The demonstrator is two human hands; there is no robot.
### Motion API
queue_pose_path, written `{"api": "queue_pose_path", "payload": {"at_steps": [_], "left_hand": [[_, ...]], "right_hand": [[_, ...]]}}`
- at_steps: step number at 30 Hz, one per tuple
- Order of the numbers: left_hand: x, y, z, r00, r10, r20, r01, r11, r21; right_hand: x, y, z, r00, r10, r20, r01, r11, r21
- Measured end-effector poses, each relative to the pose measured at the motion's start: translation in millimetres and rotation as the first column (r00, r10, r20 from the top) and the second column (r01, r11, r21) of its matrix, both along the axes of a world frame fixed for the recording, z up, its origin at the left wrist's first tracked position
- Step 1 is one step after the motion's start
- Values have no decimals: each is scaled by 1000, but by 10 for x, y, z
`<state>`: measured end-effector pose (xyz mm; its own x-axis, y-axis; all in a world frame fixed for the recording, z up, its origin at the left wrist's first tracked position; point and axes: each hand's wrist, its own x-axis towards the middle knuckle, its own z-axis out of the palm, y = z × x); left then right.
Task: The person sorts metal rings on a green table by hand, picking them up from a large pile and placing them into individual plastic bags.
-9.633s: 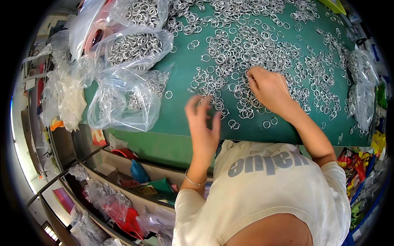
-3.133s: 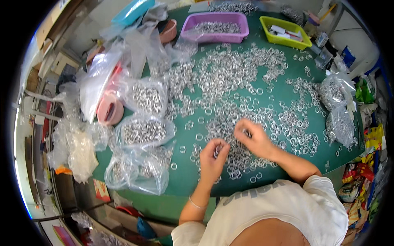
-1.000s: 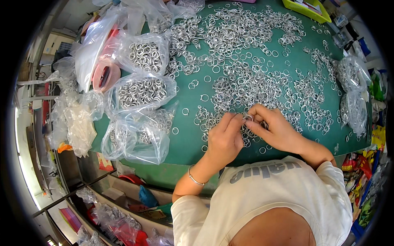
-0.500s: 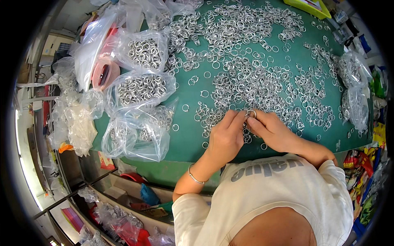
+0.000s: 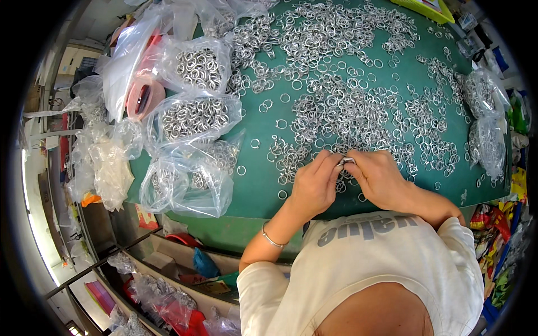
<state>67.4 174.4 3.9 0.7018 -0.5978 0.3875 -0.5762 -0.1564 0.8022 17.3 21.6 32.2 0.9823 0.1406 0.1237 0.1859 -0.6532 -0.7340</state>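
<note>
My left hand (image 5: 315,186) and my right hand (image 5: 378,178) meet over the near edge of a green table (image 5: 258,190). Their fingertips pinch a small stack of silver metal rings (image 5: 347,161) between them. Right behind the hands lies a wide loose spread of the same rings (image 5: 347,106), reaching to the table's far side. A thin bracelet circles my left wrist.
Clear plastic bags of rings (image 5: 190,117) lie at the table's left, with a pink tape roll (image 5: 143,98) beside them. More filled bags (image 5: 487,129) sit at the right edge. A yellow-green tray (image 5: 426,7) stands at the far end. Shelves with bags lie below left.
Both hands stayed together at the near edge, still pinching rings. The view shifted slightly; earlier the hands were apart, sweeping through the loose rings.
</note>
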Motion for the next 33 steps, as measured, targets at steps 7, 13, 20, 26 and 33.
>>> {"api": "queue_pose_path", "payload": {"at_steps": [7,13,20,26,33], "left_hand": [[86,96,-69,910,57,-410,-89,994,-59],[283,171,-294,951,211,-228,-162,963,213],[301,196,-269,950,302,-82,-233,858,458],[675,72,-375,947,300,117,-322,866,382],[925,-102,-525,967,214,141,-253,712,654]], "right_hand": [[-14,-38,21,996,62,-63,-65,996,-56],[59,-217,-49,866,200,-458,58,870,490],[177,-494,-503,732,510,-452,521,9,853],[656,-444,-538,922,-43,-386,280,760,586],[1097,-191,-693,1000,10,4,-8,946,-325]]}}
